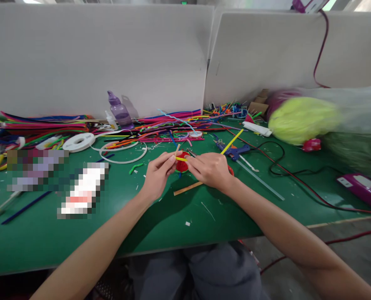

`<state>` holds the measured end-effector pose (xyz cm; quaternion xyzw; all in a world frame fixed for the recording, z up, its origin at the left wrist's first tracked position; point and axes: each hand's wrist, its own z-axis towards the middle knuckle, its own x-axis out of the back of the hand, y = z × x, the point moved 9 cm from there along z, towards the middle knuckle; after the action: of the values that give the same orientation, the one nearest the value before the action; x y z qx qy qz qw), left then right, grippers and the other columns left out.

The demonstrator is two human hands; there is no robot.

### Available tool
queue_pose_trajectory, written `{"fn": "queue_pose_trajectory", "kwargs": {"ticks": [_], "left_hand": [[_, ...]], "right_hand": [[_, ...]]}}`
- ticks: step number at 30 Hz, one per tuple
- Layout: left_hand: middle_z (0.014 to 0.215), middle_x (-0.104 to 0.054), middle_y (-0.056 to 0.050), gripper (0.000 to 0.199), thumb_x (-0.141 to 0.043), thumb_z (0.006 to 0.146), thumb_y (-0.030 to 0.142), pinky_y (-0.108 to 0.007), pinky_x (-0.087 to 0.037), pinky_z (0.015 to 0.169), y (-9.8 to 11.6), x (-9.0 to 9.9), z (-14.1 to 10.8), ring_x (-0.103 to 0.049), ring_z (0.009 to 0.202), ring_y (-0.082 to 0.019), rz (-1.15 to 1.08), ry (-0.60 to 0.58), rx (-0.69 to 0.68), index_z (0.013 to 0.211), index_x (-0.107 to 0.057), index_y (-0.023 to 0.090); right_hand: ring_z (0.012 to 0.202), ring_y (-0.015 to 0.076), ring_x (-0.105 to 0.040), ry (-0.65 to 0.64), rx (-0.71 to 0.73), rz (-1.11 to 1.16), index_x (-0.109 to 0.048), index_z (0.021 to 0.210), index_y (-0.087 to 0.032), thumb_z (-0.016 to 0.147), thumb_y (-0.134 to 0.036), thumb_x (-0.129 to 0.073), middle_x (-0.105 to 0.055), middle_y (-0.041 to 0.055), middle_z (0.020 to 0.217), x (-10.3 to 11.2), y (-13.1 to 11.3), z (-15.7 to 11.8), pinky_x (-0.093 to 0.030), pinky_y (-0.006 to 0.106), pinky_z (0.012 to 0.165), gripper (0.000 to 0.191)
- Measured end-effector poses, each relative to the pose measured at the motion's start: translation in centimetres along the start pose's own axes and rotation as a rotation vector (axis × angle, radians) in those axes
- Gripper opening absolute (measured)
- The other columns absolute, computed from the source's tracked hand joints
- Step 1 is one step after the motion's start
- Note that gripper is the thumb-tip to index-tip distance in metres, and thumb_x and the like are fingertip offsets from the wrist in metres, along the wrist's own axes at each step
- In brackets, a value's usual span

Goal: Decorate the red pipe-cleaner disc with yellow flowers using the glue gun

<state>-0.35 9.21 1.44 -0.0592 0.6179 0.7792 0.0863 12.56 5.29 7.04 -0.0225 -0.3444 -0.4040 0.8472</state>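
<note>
Fingers [170,161] of L hand [156,177] & R hand [216,171] pinching yellow strip [234,141], prob. steadying it betw. them; glue gun [238,151] nearby.

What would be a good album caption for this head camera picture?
Two bare hands, left and right, hold a yellow strip above a cluttered green table.

A slim yellow strip [233,142] slants upward to the right, middle hidden.
</note>
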Motion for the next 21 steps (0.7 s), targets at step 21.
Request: {"fn": "queue_pose_trajectory", "kwargs": {"ticks": [21], "left_hand": [[0.068, -0.055, 0.004, 0.026, -0.079, 0.071, 0.026, -0.021, -0.037, 0.055, -3.0, -3.4, -1.9, -0.051, 0.059, -0.006, 0.104, -0.484, 0.357, 0.079, -0.056, 0.016]], "right_hand": [[0.061, 0.0115, -0.049, -0.196, 0.171, 0.193, -0.073, 0.104, -0.020, 0.102, -0.032, -0.043, -0.062, 0.0003, 0.064, -2.0, 1.6, -0.9, -0.023, 0.028, 0.055, 0.032]]}}
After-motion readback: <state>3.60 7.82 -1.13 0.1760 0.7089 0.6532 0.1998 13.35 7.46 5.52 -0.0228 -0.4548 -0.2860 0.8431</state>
